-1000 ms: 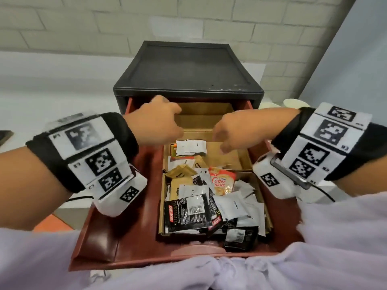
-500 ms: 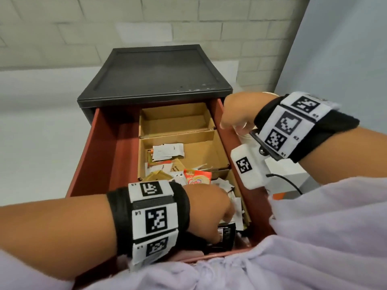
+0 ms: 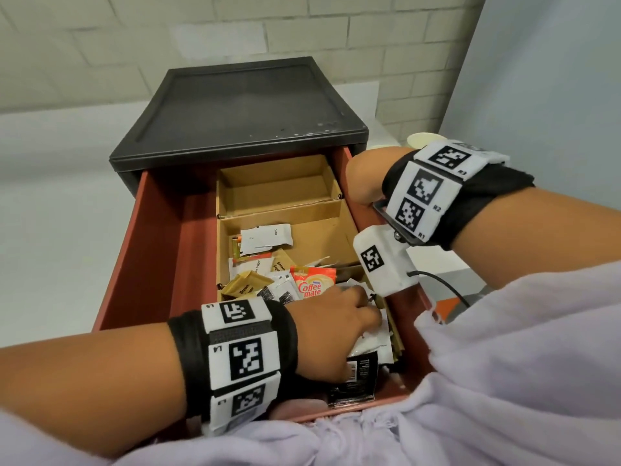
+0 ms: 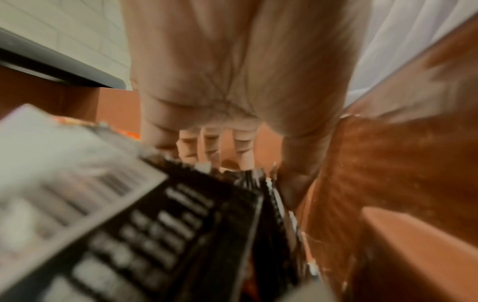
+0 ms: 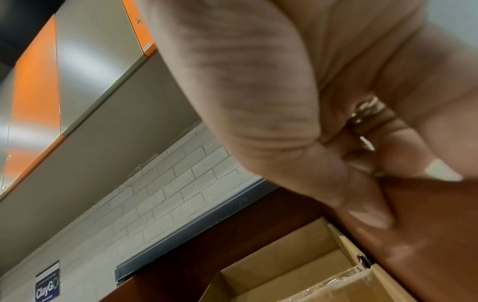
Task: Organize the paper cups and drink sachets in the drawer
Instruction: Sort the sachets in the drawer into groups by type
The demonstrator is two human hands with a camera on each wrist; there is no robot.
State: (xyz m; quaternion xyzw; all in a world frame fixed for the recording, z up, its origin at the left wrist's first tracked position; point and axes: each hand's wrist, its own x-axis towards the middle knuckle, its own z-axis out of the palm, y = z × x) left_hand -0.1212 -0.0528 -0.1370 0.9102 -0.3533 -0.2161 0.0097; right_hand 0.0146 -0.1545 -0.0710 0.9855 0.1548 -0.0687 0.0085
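The red drawer (image 3: 144, 250) stands pulled out, with a cardboard divider box (image 3: 279, 210) along its right side. Mixed sachets fill the near compartment, among them a Coffee mate sachet (image 3: 311, 284) and black sachets (image 3: 356, 378); a white sachet (image 3: 268, 235) lies in the middle compartment. The back compartment (image 5: 284, 265) looks bare. My left hand (image 3: 339, 327) is down in the near pile, fingers behind the bunch of black sachets (image 4: 181, 224) and thumb in front. My right hand (image 3: 364, 178) sits on the drawer's right wall (image 5: 426, 224), fingers curled, thumb against it. A paper cup's rim (image 3: 420, 141) peeks out behind that wrist.
The black cabinet top (image 3: 242, 105) overhangs the drawer's back. A brick wall rises behind it and a pale panel stands to the right. My light sleeve (image 3: 504, 364) covers the drawer's front right corner. The drawer's left half is bare red floor (image 3: 191, 264).
Both hands left the middle compartment. The left came back to the near pile and dug in; the right moved out to the drawer's right wall and stays there.
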